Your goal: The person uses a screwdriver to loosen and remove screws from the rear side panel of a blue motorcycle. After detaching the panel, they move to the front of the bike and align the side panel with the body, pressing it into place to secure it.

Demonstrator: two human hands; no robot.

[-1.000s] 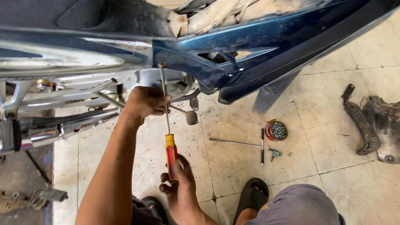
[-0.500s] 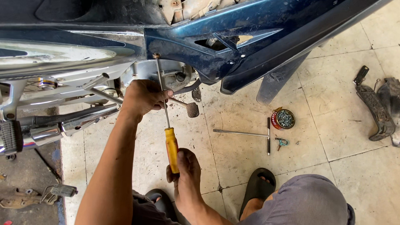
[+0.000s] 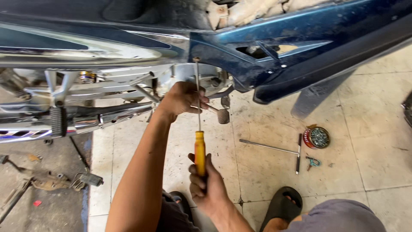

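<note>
1. 1 screwdriver [image 3: 199,129] with a yellow and red handle stands nearly upright, its thin shaft running up to the lower edge of the dark blue motorcycle body panel [image 3: 266,47], where the tip meets what looks like a screw; the view there is too small to be sure.
2. The right hand [image 3: 208,184] is clenched around the lower part of the handle, thumb along the yellow grip.
3. The left hand [image 3: 182,99] reaches up under the panel, fingers curled loosely about the shaft just beside the engine parts; whether it grips the shaft or only steadies it, I cannot tell.
4. 1 rubber-tipped pedal [image 3: 222,115] sticks out just right of the left hand, near the shaft but apart from it.
5. 1 chrome exhaust pipe [image 3: 86,120] runs along the left, with 1 ribbed footpeg [image 3: 58,121] in front of it.
6. On the tiled floor [image 3: 369,150] to the right lie 1 T-handle wrench [image 3: 274,148], 1 round tin of small screws [image 3: 316,137] and 1 small teal clip [image 3: 313,162], all well apart from the hands.
7. 1 black sandal [image 3: 281,205] sits at the bottom edge beside a grey trouser knee [image 3: 339,217].
8. Open tile lies between the right hand and the wrench; the left floor holds scattered metal parts [image 3: 64,180].
</note>
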